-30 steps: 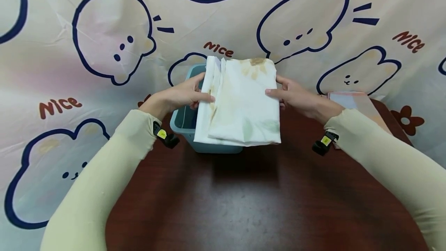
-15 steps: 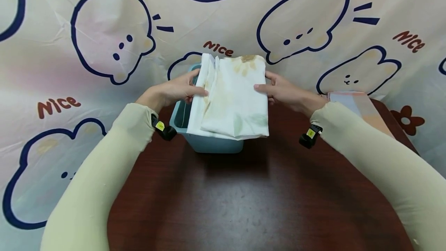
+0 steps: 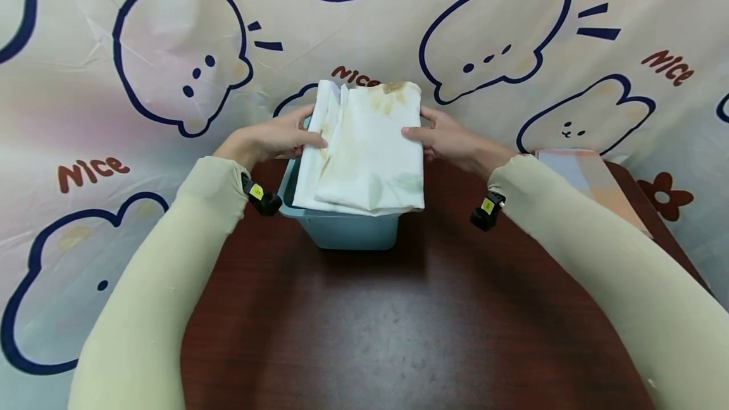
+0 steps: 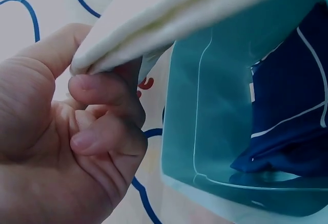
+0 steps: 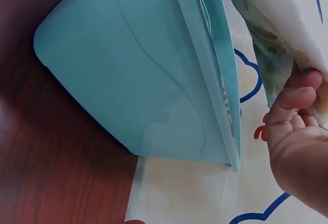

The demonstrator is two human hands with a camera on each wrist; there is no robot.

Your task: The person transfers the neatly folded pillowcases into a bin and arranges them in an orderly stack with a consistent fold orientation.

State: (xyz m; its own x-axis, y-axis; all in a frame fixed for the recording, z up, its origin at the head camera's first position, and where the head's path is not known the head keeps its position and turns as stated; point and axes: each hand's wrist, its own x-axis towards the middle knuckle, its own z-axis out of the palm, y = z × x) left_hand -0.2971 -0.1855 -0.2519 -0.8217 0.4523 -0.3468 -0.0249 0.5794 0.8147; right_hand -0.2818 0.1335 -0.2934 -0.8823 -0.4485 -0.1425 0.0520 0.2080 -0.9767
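1. Backdrop (image 3: 353,37): smooth sheet with faint creases, printed with navy outlines and red lettering; rises behind the bin.
2. Table (image 3: 364,309): glossy, dark red-brown, visible wood grain. Its surface extends from the bin's near wall toward the viewer, between the two sleeves.
3. Sleeves (image 3: 154,277): pale, smooth fabric, gathered near the wrists; they flank the working area.
4. Bin (image 3: 353,233): light blue, smooth-walled, rounded corners, narrower at the base. The rim shows at the left and near sides.
5. White cloth (image 3: 370,150): folded into a near-rectangle, layered edges at left, faint brown and green print. Located over the bin mouth, upper edge against the backdrop in view. Contact with the near rim: cannot tell.
6. Pastel sheet (image 3: 589,185): flat, straight-edged, at the table's right edge, partly behind the right sleeve.
7. Navy cloth (image 4: 292,106): crumpled, white-lined, inside the bin.
8. Left hand (image 3: 279,138): thumb and fingers clamped on the white cloth's left edge, thumb in front.
9. Right hand (image 3: 455,141): thumb and fingers clamped on the opposite edge, thumb in front.
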